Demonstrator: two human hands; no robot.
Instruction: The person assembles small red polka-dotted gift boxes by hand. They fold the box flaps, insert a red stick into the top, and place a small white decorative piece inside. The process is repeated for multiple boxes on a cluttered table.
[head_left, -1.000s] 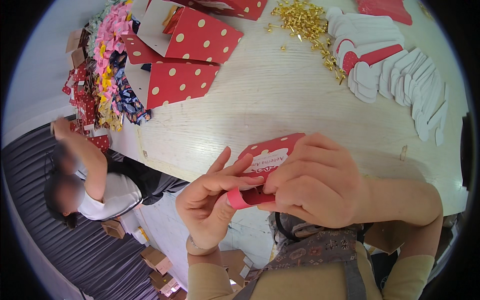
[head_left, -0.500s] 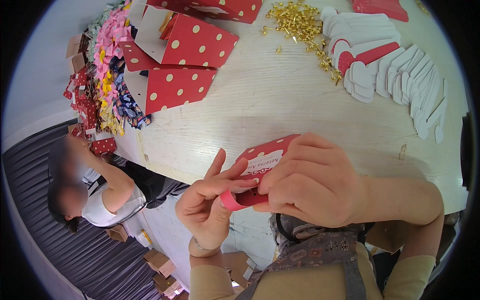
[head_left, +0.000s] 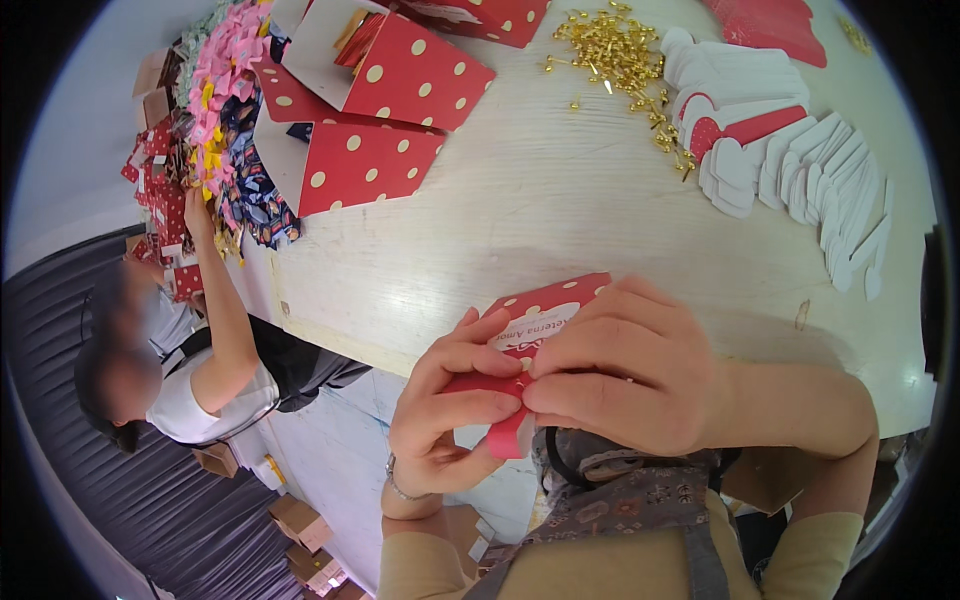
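Note:
A red paper box point(head_left: 540, 302) with pale dots and a white oval label is between my hands, above the table's near edge. My left hand point(head_left: 440, 410) is closed round the box's near side, thumb and fingers against the red card. From beneath its fingers a curled red strip point(head_left: 508, 440) sticks out toward me. My right hand point(head_left: 630, 370) is pinched at the box's near rim, its fingertips meeting my left fingertips there. Whatever small piece may lie between the right fingertips is hidden.
Gold paper fasteners point(head_left: 610, 50) lie heaped at the far middle. Beside them fan out white heart-ended card strips point(head_left: 740, 75). Larger red dotted boxes point(head_left: 370, 165) stand far left, before pink and dark-blue wrapped pieces point(head_left: 230, 60). A co-worker point(head_left: 215, 380) in white is at the left.
My left fingers have shifted from the strip to close over the box's rim. The red strip now hangs lower, curled toward me. The co-worker's arm has reached farther along the table.

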